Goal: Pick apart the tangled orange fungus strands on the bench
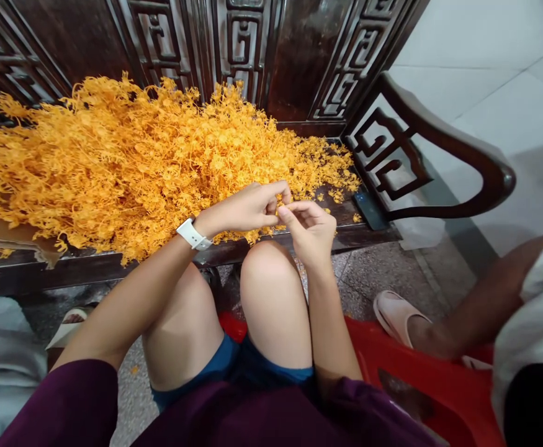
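A big heap of orange, spidery flower-like pieces with thin stems is piled on the dark wooden bench. Over the heap's front edge, my left hand has its fingers bent and pinched, with a white watch on the wrist. Close against it, my right hand is also pinched, thumb against the fingers. The fingertips of both hands meet. Whatever is between them is too small to make out. Smaller loose orange pieces lie beyond my right hand.
At the right end stands the bench's carved armrest, with a dark phone beside it. Brown cardboard lies at left. People sit on both sides; a red plastic stool is at lower right.
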Demonstrator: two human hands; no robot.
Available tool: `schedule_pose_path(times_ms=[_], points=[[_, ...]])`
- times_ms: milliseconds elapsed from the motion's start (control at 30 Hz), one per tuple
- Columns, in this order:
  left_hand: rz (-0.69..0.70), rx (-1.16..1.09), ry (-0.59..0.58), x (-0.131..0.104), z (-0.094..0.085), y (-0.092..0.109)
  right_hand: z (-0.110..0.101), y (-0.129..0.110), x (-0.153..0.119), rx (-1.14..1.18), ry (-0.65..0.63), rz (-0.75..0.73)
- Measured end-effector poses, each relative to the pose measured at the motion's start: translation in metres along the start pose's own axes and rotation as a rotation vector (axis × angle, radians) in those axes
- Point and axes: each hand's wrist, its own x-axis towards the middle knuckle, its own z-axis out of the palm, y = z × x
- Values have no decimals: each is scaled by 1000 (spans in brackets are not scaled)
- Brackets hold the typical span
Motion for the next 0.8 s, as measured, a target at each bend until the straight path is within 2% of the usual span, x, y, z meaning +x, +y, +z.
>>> schedule_pose_path(times_ms=[100, 167, 300, 400, 633, 733, 800], points=[[-9, 99, -5, 1, -3, 3, 0, 7, 1, 104, 114, 48], [4, 123, -48, 1, -7, 6, 0, 9, 3, 223, 134, 115], [63, 16, -207, 1, -15, 9, 3, 3, 2, 486, 1, 315], [87, -112, -293, 0, -22, 9, 5, -4, -1, 595, -131, 386], [98, -267, -358, 1, -31, 7, 8, -10, -2, 693, -292, 394], [127, -343, -358, 1, -29, 8, 8, -13, 0, 761, -279, 382], [120, -399, -333, 1, -25, 9, 6, -15, 2, 824, -227, 315]])
